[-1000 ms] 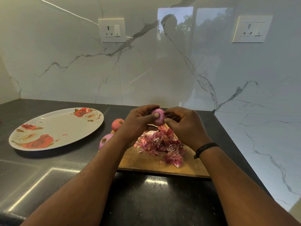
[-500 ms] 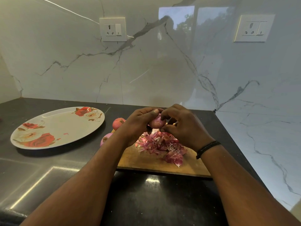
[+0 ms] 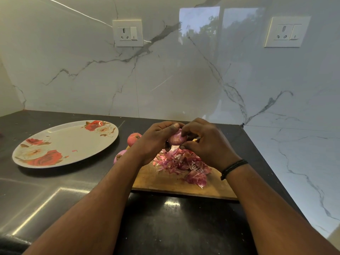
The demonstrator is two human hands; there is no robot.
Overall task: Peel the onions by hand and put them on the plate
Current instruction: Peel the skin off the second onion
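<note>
Spreading across the lower half of the view, the dark countertop (image 3: 55, 190) meets a white marble wall (image 3: 165, 80) carrying two sockets, one at eleven o'clock (image 3: 127, 33) and one at one o'clock (image 3: 287, 31). On the counter at nine o'clock lies the flowered plate (image 3: 70, 142), bare but for a tiny pink scrap. A wooden cutting board (image 3: 176, 184) sits near the centre, towards five o'clock from the plate, with a heap of pink peelings (image 3: 184, 162) piled on it. Above the board both hands meet around one onion (image 3: 177, 139): the left hand (image 3: 156, 142) curls round its left side, thumb laid over the top, while the right hand (image 3: 207, 144), a black band (image 3: 233, 168) on its wrist, pinches at the onion's right side with thumb and fingertips. The onion sits between the two grips, held clear above the peelings. Two more onions lie at the board's left edge, just beside the left wrist: one at its twelve o'clock (image 3: 134, 139), one at its nine o'clock (image 3: 119, 157), partly hidden by the forearm.
</note>
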